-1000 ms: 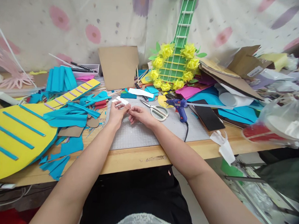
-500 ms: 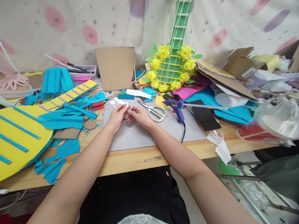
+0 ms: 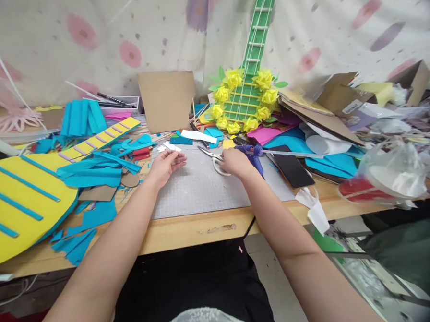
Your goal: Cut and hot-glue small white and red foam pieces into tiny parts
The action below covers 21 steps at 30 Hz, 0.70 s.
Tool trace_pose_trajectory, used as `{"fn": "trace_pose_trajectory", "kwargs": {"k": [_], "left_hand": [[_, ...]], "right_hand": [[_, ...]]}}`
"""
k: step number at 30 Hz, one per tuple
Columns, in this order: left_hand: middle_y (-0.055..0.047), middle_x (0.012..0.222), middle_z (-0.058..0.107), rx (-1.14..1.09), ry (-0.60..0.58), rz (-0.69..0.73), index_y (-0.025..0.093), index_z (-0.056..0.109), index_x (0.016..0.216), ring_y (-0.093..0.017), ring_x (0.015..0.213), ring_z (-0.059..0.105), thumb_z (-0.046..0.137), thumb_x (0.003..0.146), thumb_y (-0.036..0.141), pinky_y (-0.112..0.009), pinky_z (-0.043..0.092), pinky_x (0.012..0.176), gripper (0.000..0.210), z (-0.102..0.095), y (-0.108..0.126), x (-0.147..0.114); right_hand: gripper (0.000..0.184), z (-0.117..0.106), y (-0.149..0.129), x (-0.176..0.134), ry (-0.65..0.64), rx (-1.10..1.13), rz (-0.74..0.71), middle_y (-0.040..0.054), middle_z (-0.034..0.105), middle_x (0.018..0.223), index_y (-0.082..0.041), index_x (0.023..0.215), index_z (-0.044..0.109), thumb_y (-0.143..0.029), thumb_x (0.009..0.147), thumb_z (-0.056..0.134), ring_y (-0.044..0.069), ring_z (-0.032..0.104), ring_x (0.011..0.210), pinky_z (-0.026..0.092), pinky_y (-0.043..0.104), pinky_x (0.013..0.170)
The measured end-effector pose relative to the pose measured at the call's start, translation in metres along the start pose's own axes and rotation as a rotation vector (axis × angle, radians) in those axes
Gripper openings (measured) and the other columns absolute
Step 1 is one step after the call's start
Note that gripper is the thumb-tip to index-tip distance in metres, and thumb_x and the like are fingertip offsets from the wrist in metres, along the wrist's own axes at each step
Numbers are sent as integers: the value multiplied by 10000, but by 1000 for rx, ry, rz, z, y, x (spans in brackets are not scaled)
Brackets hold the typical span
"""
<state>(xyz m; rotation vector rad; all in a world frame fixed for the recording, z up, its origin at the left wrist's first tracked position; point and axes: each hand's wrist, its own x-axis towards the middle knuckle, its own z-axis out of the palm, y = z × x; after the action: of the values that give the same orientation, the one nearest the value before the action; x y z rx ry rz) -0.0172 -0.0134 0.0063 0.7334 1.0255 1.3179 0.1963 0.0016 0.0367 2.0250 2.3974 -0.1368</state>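
My left hand (image 3: 166, 167) hovers over the left part of the grey cutting mat (image 3: 195, 196), its fingers loosely bent and apart, with nothing plain to see in them. Small white paper pieces (image 3: 170, 146) lie just behind its fingertips. My right hand (image 3: 238, 162) is curled over the handles of the scissors (image 3: 220, 168), fingers closed; part of the handles is hidden beneath it. The scissors lie on the mat, blades pointing left and away. Right behind this hand is the blue glue gun (image 3: 253, 153), a clear glue stick out of its back; my hand partly hides it.
A yellow cardboard guitar shape (image 3: 22, 189) and blue paper scraps (image 3: 92, 171) cover the left side. Behind stands a green guitar shape (image 3: 254, 62) with yellow paper flowers. A phone (image 3: 292, 167), a plastic bag with a cup (image 3: 383, 174) and stacked cardboard (image 3: 311, 106) lie right.
My hands have parted. The right moved right from the left hand onto the scissors' handles. The left stayed near its place and loosened its fingers; the small white piece once held between them no longer shows.
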Motion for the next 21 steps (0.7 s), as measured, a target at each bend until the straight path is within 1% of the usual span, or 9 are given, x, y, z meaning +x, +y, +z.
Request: {"fn": "trace_pose_trajectory", "kwargs": {"k": [3,5,7,9,11,14,17,19,21], "left_hand": [[-40,739,667,40,-15,-75,117,596,751,-68,609,614,627,746,142,-168,489,567,40,-1,3,-2],[-37,738,663,55,-41,-100,112,614,760,-46,572,584,625,750,144,-142,453,515,35,-2,4,-3],[-28,716,650,67,-57,-107,111,620,759,-41,557,567,636,741,159,-139,436,499,54,-3,4,-3],[-17,694,636,82,-56,-91,115,610,743,-42,549,554,658,718,183,-143,422,491,86,-4,3,-3],[-7,682,623,104,-60,-51,125,591,727,-44,544,540,684,685,216,-148,405,482,137,-5,3,-3],[-2,693,618,170,-96,34,141,571,729,-55,556,536,713,641,291,-163,395,483,225,-7,2,-2],[-6,727,623,251,-140,111,153,563,746,-74,586,553,717,619,363,-183,414,504,289,-8,1,-1],[-13,769,630,302,-154,160,160,558,761,-90,617,573,715,615,393,-200,436,525,316,-9,-1,-1],[-22,812,632,345,-157,211,164,554,779,-107,653,593,706,623,414,-221,462,552,331,-10,-2,1]], "right_hand": [[338,10,0,-6,-12,-112,4,233,583,1137,-47,1088,578,-187,799,473,287,563,1058,434,345,830],[343,15,-1,-6,23,-115,0,233,589,1118,-46,1064,596,-226,795,482,283,557,1062,430,331,832],[318,18,2,-3,39,-72,-6,217,606,1081,-73,998,623,-272,785,497,282,571,1022,435,319,787],[267,18,8,0,19,41,-23,166,638,1008,-122,926,631,-304,779,502,257,593,934,433,301,721],[214,18,15,3,-4,224,-69,99,654,921,-163,900,609,-300,772,506,210,596,829,419,277,670],[206,18,15,6,53,492,-171,43,634,882,-180,935,545,-278,755,528,153,562,754,403,252,647],[351,18,-1,9,142,602,-254,50,596,912,-169,958,485,-351,691,622,150,533,748,406,263,645],[481,20,-15,10,212,586,-304,73,572,951,-161,972,467,-414,625,684,173,525,789,418,291,676],[540,24,-27,11,293,550,-363,95,554,978,-154,983,464,-462,606,698,201,514,847,423,326,731]]}}
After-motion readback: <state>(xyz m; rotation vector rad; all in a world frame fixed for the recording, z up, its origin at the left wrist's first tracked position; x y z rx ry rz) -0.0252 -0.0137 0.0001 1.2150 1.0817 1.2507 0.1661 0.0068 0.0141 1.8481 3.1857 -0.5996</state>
